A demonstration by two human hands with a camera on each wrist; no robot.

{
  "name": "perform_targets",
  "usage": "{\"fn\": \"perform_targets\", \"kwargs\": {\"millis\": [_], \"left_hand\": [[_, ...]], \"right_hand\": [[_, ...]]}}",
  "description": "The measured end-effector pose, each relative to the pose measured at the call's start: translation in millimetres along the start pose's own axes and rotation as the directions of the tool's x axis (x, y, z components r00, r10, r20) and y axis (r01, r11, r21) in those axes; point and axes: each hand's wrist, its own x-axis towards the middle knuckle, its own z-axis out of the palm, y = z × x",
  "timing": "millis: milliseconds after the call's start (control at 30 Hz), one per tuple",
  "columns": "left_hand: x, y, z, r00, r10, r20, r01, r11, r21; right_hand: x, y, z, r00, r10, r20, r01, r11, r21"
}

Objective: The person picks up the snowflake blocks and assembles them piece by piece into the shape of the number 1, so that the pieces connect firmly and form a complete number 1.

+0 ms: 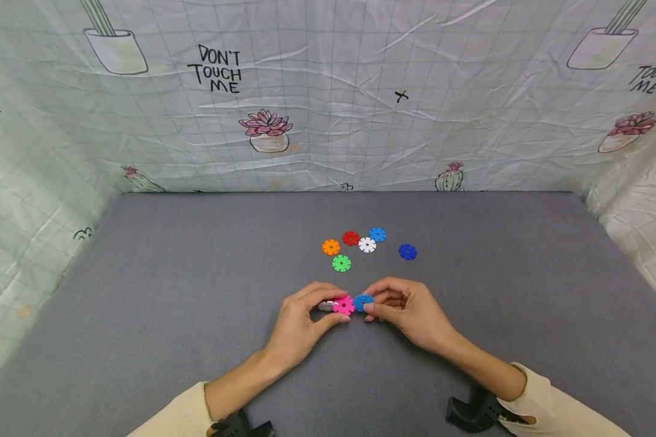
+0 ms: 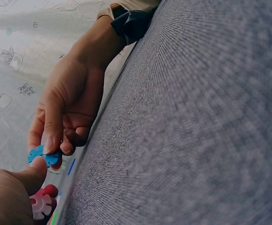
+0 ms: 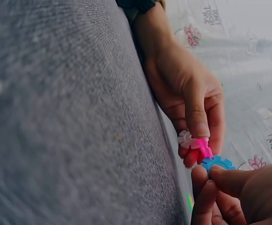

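My left hand (image 1: pixel 300 318) pinches a pink notched plastic disc (image 1: pixel 343 305) between thumb and fingers. Joined to its left side is a whitish disc (image 3: pixel 185 138), partly covered by the fingers in the head view. From the other side, my right hand (image 1: pixel 415 312) pinches a light-blue notched disc (image 1: pixel 363 302) by thumb and forefinger. The blue disc's edge meets the pink one's edge in the right wrist view (image 3: pixel 216 162); whether their slots interlock I cannot tell. Both hands are low over the grey tabletop (image 1: pixel 197 291).
Beyond the hands lie loose notched discs: orange (image 1: pixel 330 247), red (image 1: pixel 351 238), white (image 1: pixel 367 245), green (image 1: pixel 341 263), light blue (image 1: pixel 378 234) and, farther right, dark blue (image 1: pixel 407 252). A printed cloth (image 1: pixel 328 121) hangs behind the table and along its sides.
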Motion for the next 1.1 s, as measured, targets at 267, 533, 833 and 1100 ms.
{"fn": "perform_targets", "kwargs": {"millis": [267, 533, 833, 1100], "left_hand": [[0.6, 1.6, 0.0, 1.0, -0.01, -0.005, 0.01, 1.0, -0.015], [2.4, 8.6, -2.4, 1.0, -0.027, -0.009, 0.027, 0.998, -0.055], [0.2, 0.8, -1.9, 0.999, -0.048, 0.0, 0.048, 0.996, -0.079], [2.3, 8.4, -2.7, 0.998, -0.058, -0.004, 0.058, 0.996, -0.074]], "right_hand": [[-2.8, 0, 4, 0.999, -0.045, -0.025, 0.045, 0.999, -0.017], [-6.7, -12, 7, 0.996, -0.082, -0.037, 0.081, 0.996, -0.027], [-11.0, -29, 11, 0.991, -0.124, -0.041, 0.122, 0.992, -0.043], [-8.2, -3, 10, 0.991, -0.13, -0.033, 0.129, 0.991, -0.035]]}}
